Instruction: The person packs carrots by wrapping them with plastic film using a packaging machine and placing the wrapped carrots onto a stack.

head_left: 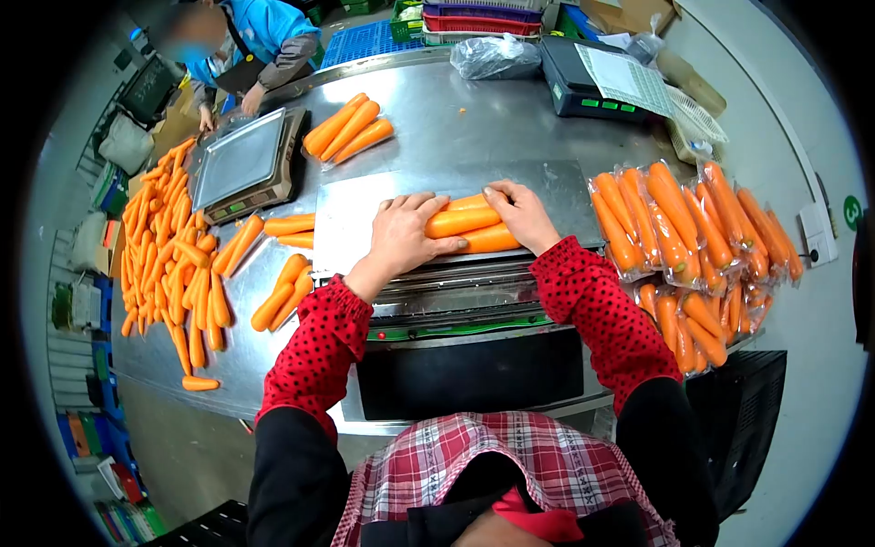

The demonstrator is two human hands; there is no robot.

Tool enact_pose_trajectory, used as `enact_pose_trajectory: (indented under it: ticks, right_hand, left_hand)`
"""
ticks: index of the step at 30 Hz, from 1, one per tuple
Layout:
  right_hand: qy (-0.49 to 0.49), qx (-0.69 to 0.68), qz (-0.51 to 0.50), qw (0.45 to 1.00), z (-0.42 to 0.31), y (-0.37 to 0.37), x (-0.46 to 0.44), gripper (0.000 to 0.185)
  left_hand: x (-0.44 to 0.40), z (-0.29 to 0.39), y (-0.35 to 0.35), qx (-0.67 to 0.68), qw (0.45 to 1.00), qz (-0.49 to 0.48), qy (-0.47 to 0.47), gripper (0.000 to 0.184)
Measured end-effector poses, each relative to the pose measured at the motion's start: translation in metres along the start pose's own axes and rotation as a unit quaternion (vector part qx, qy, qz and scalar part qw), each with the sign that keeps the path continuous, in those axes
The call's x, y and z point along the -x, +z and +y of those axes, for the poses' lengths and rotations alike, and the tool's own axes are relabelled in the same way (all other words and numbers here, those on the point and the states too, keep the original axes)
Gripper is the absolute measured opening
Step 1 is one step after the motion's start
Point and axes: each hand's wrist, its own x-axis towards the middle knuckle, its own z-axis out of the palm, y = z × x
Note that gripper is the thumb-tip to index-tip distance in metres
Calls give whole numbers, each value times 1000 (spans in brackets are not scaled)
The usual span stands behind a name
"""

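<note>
Both hands closed on a bunch of carrots [463, 221] at the near edge of a metal plate [567, 187]

Left hand [406, 230] curled over the bunch's left end, fingers across top, thumb apart along near side; right hand [524, 214] pressed around right end, some fingers hidden; bunch lies crosswise between them, wrapped or not can't tell; machine front with green strip [474, 331] just below; loose carrots [164, 242] heaped at left of the surface [483, 123], silver scale [239, 164] beside them; carrot trio [348, 128] right of that scale; bagged carrots [679, 219] stacked at right, near right forearm; dark scale [563, 82] with paper [624, 77] on it at back; person in blue jacket [273, 32] upper left, hands near silver scale
</note>
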Motion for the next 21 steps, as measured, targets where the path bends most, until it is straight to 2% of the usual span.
enact_pose_trajectory:
  ticks: [2,4,5,6,8,10,12,13,14,16,17,18,19,20,21]
  right_hand:
    - [-13,-32,9,999,10,5,-1,35]
    - [-21,-71,22,997,16,4,3,34]
    - [-52,-78,89,992,15,-1,8,32]
    - [-84,-83,159,980,13,-10,10,31]
    - [-16,21,73,997,-3,-65,43,32]
    - [59,277,-33,958,-3,-101,83,40]
    - [119,371,-107,915,-4,-103,106,49]
    - [134,367,-139,910,-8,-96,107,54]
    - [134,335,-158,919,-12,-89,104,49]
    - [98,253,-148,951,3,-75,98,42]
    - [114,166,-136,970,5,-73,99,39]
    - [115,165,-136,970,1,-79,105,39]
    - [210,-12,-181,961,-11,-95,114,36]
    - [295,-188,-221,910,-27,-107,122,35]
    - [321,-304,-182,878,-54,-106,133,32]
  left_hand:
    - [6,-9,-3,16,1000,7,5,71]
    - [19,-20,4,75,987,137,-43,68]
    - [28,-19,0,136,969,192,-71,58]
    - [41,-21,-10,140,962,220,-76,45]
    - [78,-20,-37,57,975,200,-73,30]
    - [120,-27,-47,-107,981,68,-147,41]
    - [140,-31,-46,-155,973,-2,-173,48]
    - [141,-33,-37,-156,974,19,-164,50]
    - [134,-30,-37,-128,977,-6,-173,49]
    - [125,-39,-28,22,977,-45,-206,45]
    - [124,-38,-25,48,974,-11,-221,39]
    - [131,-38,-32,47,974,-13,-221,39]
    - [138,-36,-50,238,922,-86,-293,37]
    - [143,-31,-69,418,823,-156,-351,35]
    - [144,-22,-86,536,753,-116,-363,33]
